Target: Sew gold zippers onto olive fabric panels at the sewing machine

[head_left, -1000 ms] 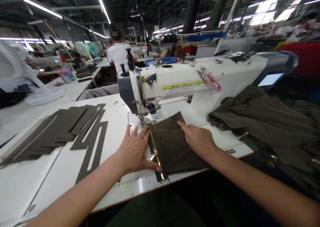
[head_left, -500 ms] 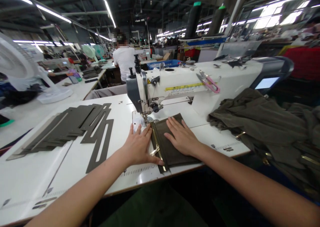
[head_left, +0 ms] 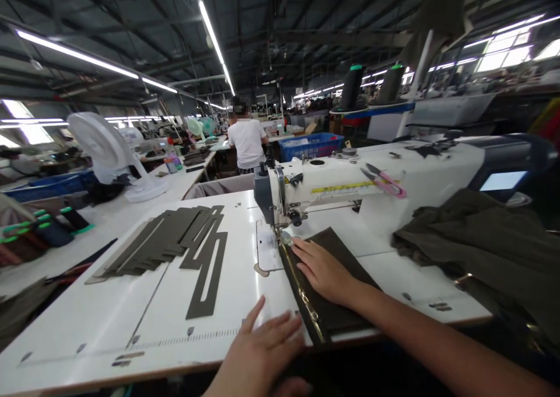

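Dark olive fabric (head_left: 350,268) with a brass zipper (head_left: 308,303) along its left edge lies under the needle area of a white sewing machine (head_left: 420,175). My right hand (head_left: 328,271) rests flat on that fabric, fingers stretched toward the presser foot (head_left: 280,236). My left hand (head_left: 266,350) hovers by the table's front edge, left of the zipper's lower end. Its fingers are spread and slightly blurred, with nothing seen in them. The zipper's pull shows between the two hands.
Flat olive cut pieces with slots (head_left: 170,239) lie fanned out on the left of the table (head_left: 153,333). Crumpled olive fabric (head_left: 464,245) is heaped at right. Pink-handled snips (head_left: 385,181) lie on the machine arm. A white fan (head_left: 118,157) stands at left; a person (head_left: 247,143) is beyond.
My left hand has come off the zipper edge and drawn back toward the front of the table. My right hand stays on the fabric. The view has shifted, so everything sits lower and further right.
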Tool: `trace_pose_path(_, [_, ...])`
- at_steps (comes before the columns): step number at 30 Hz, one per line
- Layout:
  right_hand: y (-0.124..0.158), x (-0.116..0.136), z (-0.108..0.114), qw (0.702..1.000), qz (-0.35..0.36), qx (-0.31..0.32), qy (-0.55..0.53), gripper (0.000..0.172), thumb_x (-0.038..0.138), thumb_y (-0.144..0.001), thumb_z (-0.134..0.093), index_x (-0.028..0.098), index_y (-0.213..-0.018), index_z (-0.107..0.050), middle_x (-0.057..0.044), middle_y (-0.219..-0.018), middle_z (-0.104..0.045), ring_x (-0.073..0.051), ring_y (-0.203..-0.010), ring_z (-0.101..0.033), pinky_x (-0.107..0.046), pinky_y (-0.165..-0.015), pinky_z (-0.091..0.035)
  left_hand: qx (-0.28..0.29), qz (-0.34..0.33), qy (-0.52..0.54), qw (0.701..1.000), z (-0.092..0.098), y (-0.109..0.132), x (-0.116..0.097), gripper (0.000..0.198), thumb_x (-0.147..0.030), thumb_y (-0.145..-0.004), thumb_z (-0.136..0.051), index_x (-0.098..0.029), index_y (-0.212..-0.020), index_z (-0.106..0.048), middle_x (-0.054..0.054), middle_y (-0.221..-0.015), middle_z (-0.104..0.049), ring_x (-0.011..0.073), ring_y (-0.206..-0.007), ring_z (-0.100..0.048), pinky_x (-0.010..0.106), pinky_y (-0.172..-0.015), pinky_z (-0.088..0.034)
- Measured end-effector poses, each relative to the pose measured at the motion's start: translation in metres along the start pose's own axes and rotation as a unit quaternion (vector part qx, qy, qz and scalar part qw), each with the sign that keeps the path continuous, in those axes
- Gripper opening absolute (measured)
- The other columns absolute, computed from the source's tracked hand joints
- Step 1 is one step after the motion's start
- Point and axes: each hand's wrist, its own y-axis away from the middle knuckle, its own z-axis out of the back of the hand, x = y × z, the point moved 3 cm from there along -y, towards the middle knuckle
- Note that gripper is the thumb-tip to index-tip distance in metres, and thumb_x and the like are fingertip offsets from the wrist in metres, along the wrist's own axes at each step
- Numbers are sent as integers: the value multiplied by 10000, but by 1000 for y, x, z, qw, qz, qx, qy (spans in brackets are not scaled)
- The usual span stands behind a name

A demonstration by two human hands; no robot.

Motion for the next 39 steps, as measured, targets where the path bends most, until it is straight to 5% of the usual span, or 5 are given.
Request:
trace_pose_path(5, [5,2,8,996,26,-59,-68,268,191,-845,-447,124,-1052,-604,-121,-1123,-593,-220,-1057,-527,-398,-929,-428,-143,203,-229,941,6,51,64,654,-511,-830,-446,-61,-1301,-379,231,-1297,-438,368,-1207,-399,576,-934,-358])
trace_pose_path(13, [4,-2,0,999,22,-36,-28,334,202,-876,-396,99,-1153,-553,-148,-1244,-520,-242,-1188,-435,-484,-1004,-328,-24,159,-202,966,-13,71,26,821,-418,-687,-652,-213,-1380,-262,122,-1388,-357,312,-1171,-441,400,-918,-411])
trace_pose_path(30, [2,-2,-1,998,17,56,14,418,260,-901,-364,94,-1278,-439,-102,-1370,-375,-199,-1280,-308,-438,-1056,-262,85,139,-76,984,5,60,62,1227,-392,-482,-785,-222,-1411,-3,159,-1463,-59,381,-1323,-82,608,-1014,-160])
trace_pose_path(34, [3,0,1,998,29,46,-10,393,226,-897,-365,112,-1259,-466,-99,-1337,-424,-197,-1260,-344,-441,-1050,-275,112,100,-21,988,13,53,69,1110,-526,-620,-677,-199,-1411,29,154,-1462,-107,338,-1327,-143,580,-1045,-110])
trace_pose_path(39, [6,8,2,999,17,32,-30,401,193,-879,-366,105,-1255,-473,-114,-1326,-436,-202,-1248,-365,-444,-1040,-295,39,76,1,996,6,43,49,798,-251,-759,-558,-236,-1415,-103,109,-1414,-310,287,-1263,-335,473,-1033,-305])
